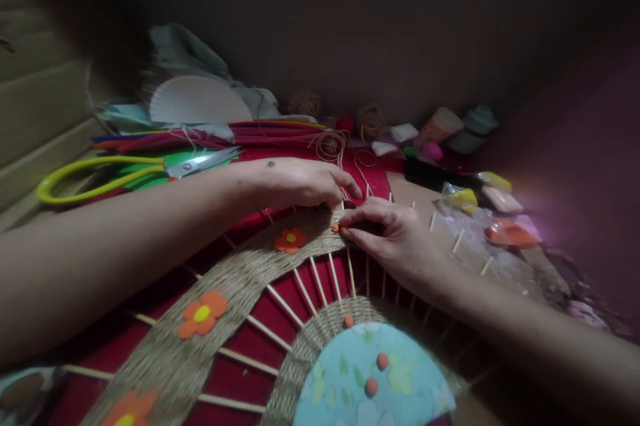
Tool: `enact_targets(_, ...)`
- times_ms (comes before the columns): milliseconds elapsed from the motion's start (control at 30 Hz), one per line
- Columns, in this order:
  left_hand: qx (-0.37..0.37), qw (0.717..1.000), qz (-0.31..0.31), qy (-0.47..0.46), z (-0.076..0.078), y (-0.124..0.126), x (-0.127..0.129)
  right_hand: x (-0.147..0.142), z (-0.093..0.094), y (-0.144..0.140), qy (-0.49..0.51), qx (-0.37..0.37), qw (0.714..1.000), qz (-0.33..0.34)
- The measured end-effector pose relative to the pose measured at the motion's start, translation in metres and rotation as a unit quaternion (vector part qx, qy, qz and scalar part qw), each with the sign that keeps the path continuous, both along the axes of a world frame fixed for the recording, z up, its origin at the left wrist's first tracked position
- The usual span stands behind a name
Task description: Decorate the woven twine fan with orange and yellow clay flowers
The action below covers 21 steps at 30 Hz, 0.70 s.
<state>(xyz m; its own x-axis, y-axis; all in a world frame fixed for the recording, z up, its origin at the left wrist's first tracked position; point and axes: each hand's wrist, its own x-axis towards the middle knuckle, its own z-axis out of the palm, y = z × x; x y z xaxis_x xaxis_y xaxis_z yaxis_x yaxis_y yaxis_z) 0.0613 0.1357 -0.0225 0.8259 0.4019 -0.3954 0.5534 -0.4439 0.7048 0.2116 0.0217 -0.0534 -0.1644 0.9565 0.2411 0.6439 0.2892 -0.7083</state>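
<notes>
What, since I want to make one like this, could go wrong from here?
The small orange piece pinched by the right hand could be squashed or set askew. The orange balls on the blue panel might roll if it is jolted. The left forearm could brush the nearby scissors.

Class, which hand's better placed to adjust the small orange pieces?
Probably the right hand: its fingertips are at the orange pieces; the left hand is by the far edge of the woven band.
</notes>
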Motion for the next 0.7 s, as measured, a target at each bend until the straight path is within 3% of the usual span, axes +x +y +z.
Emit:
enact_targets(167, -0.010, 0.999, 0.023, -0.031, -0.0112, 0.0053, 0.0001, 0.0000, 0.0004, -0.0041, -0.020, 0.002, 1.000, 0.016)
enact_targets(333, 0.020, 1.000, 0.016, -0.018, -0.0094, 0.0039, 0.0017, 0.0003, 0.0040, -0.0067, -0.035, 0.010, 0.999, 0.029)
enact_targets(533, 0.035, 0.999, -0.004, -0.022, -0.0097, 0.0047, 0.0016, 0.0007, -0.0002, -0.0016, 0.005, -0.021, 1.000, 0.001)
enact_targets(700, -0.006, 1.000, 0.011, -0.007, -0.0087, 0.0031, -0.0011, -0.0021, 0.0027, 0.0007, 0.039, -0.087, 0.995, -0.030)
